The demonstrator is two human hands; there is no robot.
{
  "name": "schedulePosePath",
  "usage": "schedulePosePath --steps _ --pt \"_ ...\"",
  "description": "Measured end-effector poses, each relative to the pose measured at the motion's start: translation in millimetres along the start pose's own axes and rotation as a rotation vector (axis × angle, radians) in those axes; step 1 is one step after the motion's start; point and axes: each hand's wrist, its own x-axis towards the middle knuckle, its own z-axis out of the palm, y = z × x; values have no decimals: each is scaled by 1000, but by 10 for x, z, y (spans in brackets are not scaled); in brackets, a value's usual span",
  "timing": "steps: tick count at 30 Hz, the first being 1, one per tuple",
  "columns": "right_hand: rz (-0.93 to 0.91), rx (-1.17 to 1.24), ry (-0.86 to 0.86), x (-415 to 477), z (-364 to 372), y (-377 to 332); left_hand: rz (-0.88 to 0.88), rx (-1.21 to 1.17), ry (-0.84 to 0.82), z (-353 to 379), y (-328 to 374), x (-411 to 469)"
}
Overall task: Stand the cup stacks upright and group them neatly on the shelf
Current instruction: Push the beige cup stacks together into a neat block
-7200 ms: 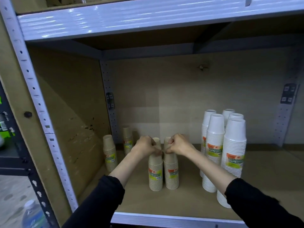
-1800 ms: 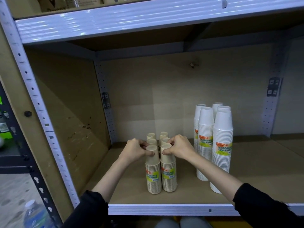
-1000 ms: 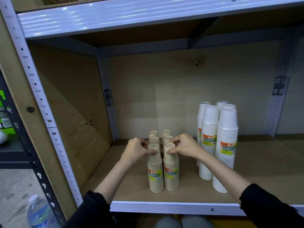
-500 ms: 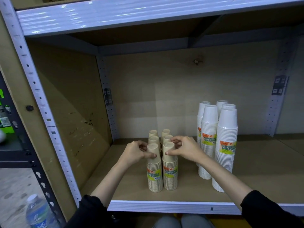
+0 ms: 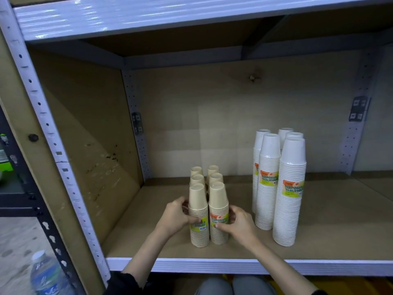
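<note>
Several short beige cup stacks [image 5: 208, 201] stand upright in two tight rows near the middle of the shelf board [image 5: 329, 235]. My left hand [image 5: 176, 216] grips the front left beige stack [image 5: 198, 216] at label height. My right hand [image 5: 239, 222] grips the front right beige stack [image 5: 218, 211] at the same height. To the right, several taller white cup stacks [image 5: 280, 184] stand upright in a close group, apart from both hands.
The shelf bay has a board wall on the left [image 5: 85, 145] and a back panel [image 5: 234, 124]. The metal front rail [image 5: 234, 266] runs below the cups. A water bottle [image 5: 49, 275] stands on the floor at lower left.
Both hands have slid down from the tops of the two front beige stacks to their middles at the labels. The beige group stays together; the white stacks have not moved.
</note>
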Motion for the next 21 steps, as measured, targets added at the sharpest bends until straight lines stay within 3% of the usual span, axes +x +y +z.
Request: schedulePosePath --steps 10,18,21 --pt "26 -5 46 2 75 40 7 -51 44 95 -64 -23" --pt "67 -281 -261 -141 144 329 -84 117 -231 318 -355 -105" --pt "9 -425 -297 -70 189 432 -140 351 -314 413 -449 -83"
